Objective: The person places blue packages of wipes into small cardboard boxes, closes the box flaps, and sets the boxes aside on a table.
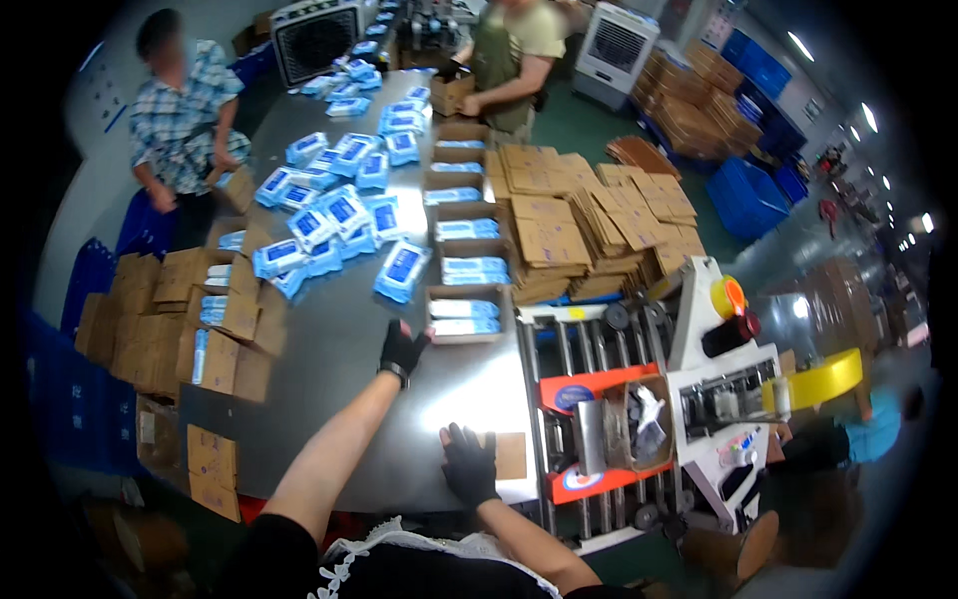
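Note:
My left hand [402,354], in a dark fingerless glove, reaches over the metal table [329,399] with its fingers apart. Its thumb points at the near corner of an open cardboard box [467,339] holding blue-and-white wipes packs [466,326]; whether they touch, I cannot tell. A loose wipes pack [402,270] lies just beyond that hand. My right hand [469,466], gloved too, lies spread near the table's front edge, at the left side of a flat brown cardboard piece [511,456] and partly over it.
More filled boxes [469,228] line the table's right side, beside stacked flat cartons [549,230]. A roller machine [609,429] with a yellow arm borders the table at right. Loose wipes packs [339,215] pile mid-table. One person [190,120] works at left, another [509,70] at the far end.

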`<state>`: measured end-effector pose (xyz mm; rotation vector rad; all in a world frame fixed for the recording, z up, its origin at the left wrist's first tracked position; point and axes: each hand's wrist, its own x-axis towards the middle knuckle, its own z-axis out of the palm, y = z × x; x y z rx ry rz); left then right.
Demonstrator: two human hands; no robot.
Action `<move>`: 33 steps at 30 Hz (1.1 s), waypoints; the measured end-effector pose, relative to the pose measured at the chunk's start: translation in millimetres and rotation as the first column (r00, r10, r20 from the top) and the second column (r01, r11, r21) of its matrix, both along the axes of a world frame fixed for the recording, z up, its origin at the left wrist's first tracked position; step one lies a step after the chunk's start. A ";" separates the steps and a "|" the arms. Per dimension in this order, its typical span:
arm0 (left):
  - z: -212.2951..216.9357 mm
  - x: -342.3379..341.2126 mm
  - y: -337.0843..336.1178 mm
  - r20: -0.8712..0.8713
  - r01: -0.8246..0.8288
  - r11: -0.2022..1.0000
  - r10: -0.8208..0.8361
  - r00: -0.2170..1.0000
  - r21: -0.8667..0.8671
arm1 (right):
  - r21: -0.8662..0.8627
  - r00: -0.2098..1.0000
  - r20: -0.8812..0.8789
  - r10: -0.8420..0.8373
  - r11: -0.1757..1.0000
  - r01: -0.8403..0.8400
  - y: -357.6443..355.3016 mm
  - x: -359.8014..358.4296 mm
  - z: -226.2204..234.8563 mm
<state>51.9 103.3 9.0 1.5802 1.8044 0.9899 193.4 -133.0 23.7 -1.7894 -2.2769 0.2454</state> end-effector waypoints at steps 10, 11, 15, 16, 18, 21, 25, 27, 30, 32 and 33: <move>12.5 -1.1 -31.6 -0.183 0.093 0.995 -0.097 0.978 -0.034 | -0.018 0.999 -0.039 -0.014 1.000 0.013 24.8 73.5 0.6; 14.4 -17.7 -50.2 -0.204 0.093 0.995 -0.095 0.974 -0.019 | -0.037 0.999 -0.045 -0.005 0.999 0.003 25.2 78.2 3.8; 22.5 -68.4 -125.8 -0.269 0.096 0.990 -0.120 0.956 -0.101 | 0.050 0.998 0.007 -0.062 0.997 0.062 22.8 109.1 -12.7; 27.3 -81.5 -142.3 -0.268 0.102 0.989 -0.128 0.955 -0.110 | 0.105 0.996 0.020 -0.083 0.991 0.080 22.5 115.4 -19.1; 38.9 -105.2 -173.3 -0.313 0.088 0.962 -0.169 0.934 -0.258 | 0.189 0.993 0.062 -0.096 0.978 0.082 20.7 124.5 -20.4; 39.0 -126.3 -207.5 -0.424 0.093 0.962 -0.199 0.884 -0.257 | 0.097 0.998 -0.055 -0.043 0.994 0.048 7.7 116.5 -3.5; 37.2 -115.8 -232.6 -0.428 0.168 0.883 -0.369 0.825 -0.438 | -0.342 0.829 -0.542 0.137 0.865 -0.367 -13.1 18.2 31.8; 41.4 -102.7 -228.7 -0.382 0.278 0.775 -0.548 0.744 -0.568 | -0.243 0.839 -0.499 0.218 0.894 -0.377 -16.7 -21.2 26.0; 28.1 -116.4 -220.2 -0.205 0.420 0.550 -0.750 0.629 -0.722 | -0.229 0.758 -0.530 0.380 0.797 -0.559 4.1 -53.8 12.3; 54.5 -114.2 -215.0 -0.145 0.494 0.506 -0.787 0.599 -0.707 | -0.272 0.742 -0.580 0.336 0.779 -0.565 11.5 -53.5 -14.5; 30.6 -131.6 -216.7 -0.177 0.525 0.631 -0.720 0.672 -0.571 | -0.486 0.782 -0.532 0.325 0.639 -0.596 31.8 -57.6 2.9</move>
